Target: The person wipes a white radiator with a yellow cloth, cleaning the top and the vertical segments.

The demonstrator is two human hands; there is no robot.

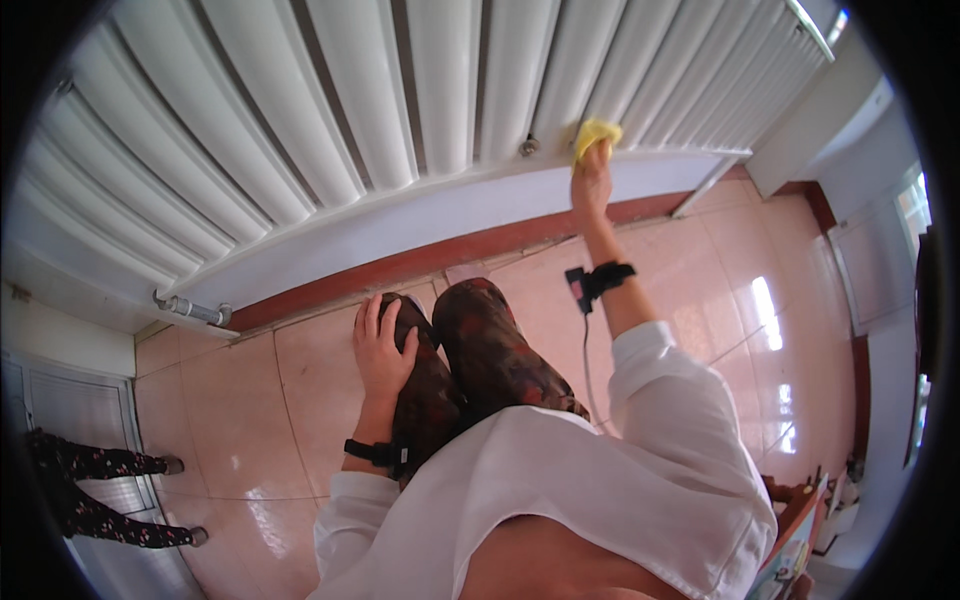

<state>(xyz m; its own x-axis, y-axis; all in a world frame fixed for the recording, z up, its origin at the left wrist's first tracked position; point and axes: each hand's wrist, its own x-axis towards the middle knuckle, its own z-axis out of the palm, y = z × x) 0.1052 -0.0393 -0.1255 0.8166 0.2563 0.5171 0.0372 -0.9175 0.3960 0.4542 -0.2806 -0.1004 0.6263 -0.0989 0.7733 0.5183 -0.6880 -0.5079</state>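
A yellow cloth (598,133) is bunched in my right hand (592,184), which reaches out to the lower part of a white radiator (442,97). The cloth lies against the columns near the radiator's bottom edge, to the right of a small round metal fitting (529,145). My left hand (384,349) rests on my left knee, fingers somewhat spread, with nothing in it. Dark patterned trousers (495,345) cover my bent legs. Black straps with small devices sit on both forearms, and a cable (587,367) hangs from the right one.
At the radiator's lower left is a pipe valve (191,309). A dark red baseboard (315,289) runs along the wall above pink floor tiles (232,405). Another person's legs (120,491) are at the far left, by a door. A table with items (795,540) stands behind me at the right.
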